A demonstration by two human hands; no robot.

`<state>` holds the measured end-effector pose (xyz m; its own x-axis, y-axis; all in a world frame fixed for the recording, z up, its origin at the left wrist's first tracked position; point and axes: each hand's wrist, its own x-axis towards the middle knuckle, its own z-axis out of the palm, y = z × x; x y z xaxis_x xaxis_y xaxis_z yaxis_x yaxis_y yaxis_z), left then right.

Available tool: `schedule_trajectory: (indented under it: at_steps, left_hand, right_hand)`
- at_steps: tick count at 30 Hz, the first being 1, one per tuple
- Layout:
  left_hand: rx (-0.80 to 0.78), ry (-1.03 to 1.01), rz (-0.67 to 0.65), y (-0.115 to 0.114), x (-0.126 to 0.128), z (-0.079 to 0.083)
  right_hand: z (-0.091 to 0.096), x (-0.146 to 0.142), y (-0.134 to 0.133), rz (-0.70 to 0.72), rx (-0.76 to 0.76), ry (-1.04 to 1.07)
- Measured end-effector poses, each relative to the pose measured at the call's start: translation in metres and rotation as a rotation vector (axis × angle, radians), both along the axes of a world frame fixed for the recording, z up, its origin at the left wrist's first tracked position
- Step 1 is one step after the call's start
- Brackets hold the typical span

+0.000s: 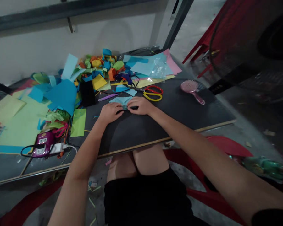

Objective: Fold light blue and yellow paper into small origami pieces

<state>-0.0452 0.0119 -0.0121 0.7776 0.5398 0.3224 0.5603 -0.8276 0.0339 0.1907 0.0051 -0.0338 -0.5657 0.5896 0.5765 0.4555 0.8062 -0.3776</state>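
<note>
A dark grey tabletop (172, 114) with a pale wooden edge runs along a white wall (85, 39), and at its middle, near the front edge, here's the small light-blue piece of folded paper (120, 99), right between the two hands. The left hand (111, 112) has its fingers bent over the near left side, thumb tucked in close; the right hand (141, 105) grips the opposite side, fingers curled and thumb underneath, so both are grasping the paper. Just beyond it, a slim purple stick (108, 97) lies to the left, and scissors with one red and one yellow handle (153, 99) rest to the right. Behind those, a dark blue glue gun (124, 78) sits before a heap of orange, green, yellow and blue folded paper pieces (97, 63). Over to the left now: a black rectangular object (87, 93), a lime-green paper rectangle (78, 123), then a shiny purple power socket (43, 143) with a white plug adapter (57, 148) in it, beside a large pale-yellow sheet (21, 128). Out right, a pink hairbrush (191, 88) lies well apart, bristles up, and past the table's end looms a dark, round-caged fan (247, 47).
</note>
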Motion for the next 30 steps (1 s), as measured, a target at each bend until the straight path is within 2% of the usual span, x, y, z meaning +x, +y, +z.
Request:
schedule_trajectory:
  at_steps: [5,13,20,25,30]
  left_hand:
    - [-0.026,-0.038,0.088,0.004,-0.009,-0.003]
    - [0.062,0.125,-0.053,0.001,-0.007,0.008]
    - [0.079,-0.024,-0.08,-0.004,-0.018,-0.003]
    - [0.034,-0.083,-0.096,-0.014,-0.023,-0.002]
    - [-0.014,-0.145,-0.079,-0.012,-0.018,-0.005]
  right_hand:
    - [0.001,0.0,-0.001,-0.049,-0.118,0.078]
    - [0.0,0.013,-0.003,-0.078,-0.159,0.058]
    - [0.009,0.018,-0.002,-0.047,-0.33,0.05]
    - [0.013,0.018,-0.006,-0.056,-0.332,-0.01]
    - [0.014,0.021,-0.007,-0.052,-0.345,-0.01]
